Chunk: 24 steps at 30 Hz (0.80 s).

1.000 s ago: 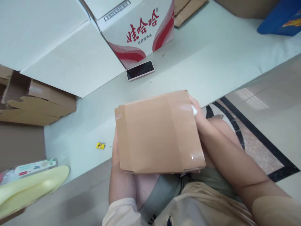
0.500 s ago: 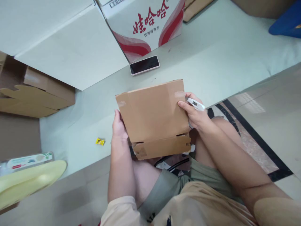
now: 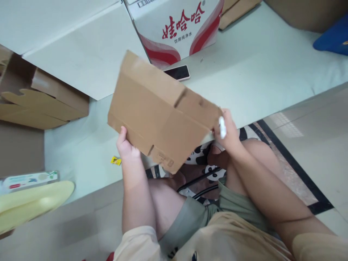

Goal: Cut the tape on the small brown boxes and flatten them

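Brown cardboard panel (image 3: 152, 112), one: creased, slotted, with a small printed mark at its near corner; held aslant over the near edge of the table (image 3: 266, 65).

Left hand (image 3: 128, 148): at the panel's near left edge, thumb laid over the face, the other fingers hidden behind; holds the panel.

Right hand (image 3: 228, 130): at the panel's right corner, fingers bent and gripping it; a small white tool (image 3: 222, 127), blurred, sits in the same hand.

Phone (image 3: 181, 72), dark screen: just beyond the panel, which covers part of it from view.

Printed carton (image 3: 179, 32), white and red: behind the panel.

White carton (image 3: 81, 54), large: beyond the panel, to its left.

Open brown carton (image 3: 59, 105): left of the panel, apart from it.

Yellow wrapper (image 3: 116, 160): nearer than the panel's left edge, beside the left hand.

Pale yellow object (image 3: 40, 199), partly in view: well left of the panel, nearer the person.

Blue item (image 3: 333, 40), cut by the frame: far right of the panel.
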{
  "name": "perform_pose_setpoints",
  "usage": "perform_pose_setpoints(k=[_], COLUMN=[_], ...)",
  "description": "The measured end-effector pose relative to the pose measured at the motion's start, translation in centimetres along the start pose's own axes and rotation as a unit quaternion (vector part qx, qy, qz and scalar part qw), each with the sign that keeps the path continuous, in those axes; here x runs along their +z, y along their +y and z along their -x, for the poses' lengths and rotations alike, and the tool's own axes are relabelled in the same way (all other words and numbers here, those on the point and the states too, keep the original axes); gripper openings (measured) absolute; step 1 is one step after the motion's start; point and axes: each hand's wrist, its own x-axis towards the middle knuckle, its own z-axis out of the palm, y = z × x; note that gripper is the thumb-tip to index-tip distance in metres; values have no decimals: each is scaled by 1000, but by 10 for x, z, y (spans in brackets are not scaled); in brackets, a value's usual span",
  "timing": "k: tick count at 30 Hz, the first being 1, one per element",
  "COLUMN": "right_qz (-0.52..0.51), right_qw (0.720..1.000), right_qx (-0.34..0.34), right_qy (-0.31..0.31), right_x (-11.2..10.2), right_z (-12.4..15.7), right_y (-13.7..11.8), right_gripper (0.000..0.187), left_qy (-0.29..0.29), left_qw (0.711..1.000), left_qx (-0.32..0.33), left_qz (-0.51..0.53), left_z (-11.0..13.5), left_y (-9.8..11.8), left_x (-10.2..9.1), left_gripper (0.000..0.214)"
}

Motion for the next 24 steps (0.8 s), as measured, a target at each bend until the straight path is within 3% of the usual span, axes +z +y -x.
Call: perform_pose_setpoints(k=[2, 5, 10, 13, 16, 18, 20, 24], right_qz=[143, 296, 316, 254, 55, -88, -154, -196], right_qw=[988, 952, 943, 964, 994, 990, 983, 973], right_qx=[8, 5, -72, -74, -86, -82, -33, 92], right_qy=[-59, -74, -69, -34, -35, -75, -97, -78], right_x=[4, 14, 24, 25, 25, 25, 25, 20], right_z=[2, 5, 5, 7, 13, 20, 26, 33], right_y=[0, 0, 4, 4, 2, -2, -7, -21], right_gripper=[31, 45, 60, 50, 36, 41, 45, 51], left_qy=[18, 34, 38, 28, 34, 34, 19, -39], left_qw=[1000, 997, 994, 993, 991, 988, 987, 982], left_qx=[19, 42, 46, 38, -3, -38, -69, -125], left_qz=[14, 62, 89, 110, 133, 145, 146, 133], left_z=[-5, -8, -15, -19, -19, -16, -11, 1], left_y=[-2, -5, -10, -16, -23, -26, -26, -15], left_x=[-3, -3, -4, -7, -5, -1, 5, 16], left_gripper=[40, 39, 41, 43, 44, 44, 44, 45])
